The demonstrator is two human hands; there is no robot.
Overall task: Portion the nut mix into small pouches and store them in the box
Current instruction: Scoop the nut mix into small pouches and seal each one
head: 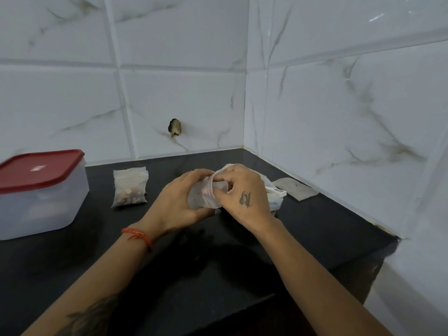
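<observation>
- While both hands work at centre, the left hand (pixel 179 197) and right hand (pixel 244 190) each pinch the mouth of a pouch (pixel 202 195), fingers curled on its rim.
- Thin film looks light, limp and slippery; best held at the rim.
- At 9 o'clock sits a filled pouch (pixel 130 187), apart.
- Farther, at 9 o'clock, the box (pixel 38 190) stands lidded.
- At 3 o'clock lies a flat pouch (pixel 294 189).

Pretty even, cool indoor light, a bit dim. Soft dark shadows pool on the black counter (pixel 218 275) right under the forearms. Small glare streaks upper right on the wall tiles (pixel 375 18); grout lines bow near the edges, slightly soft overall.
</observation>
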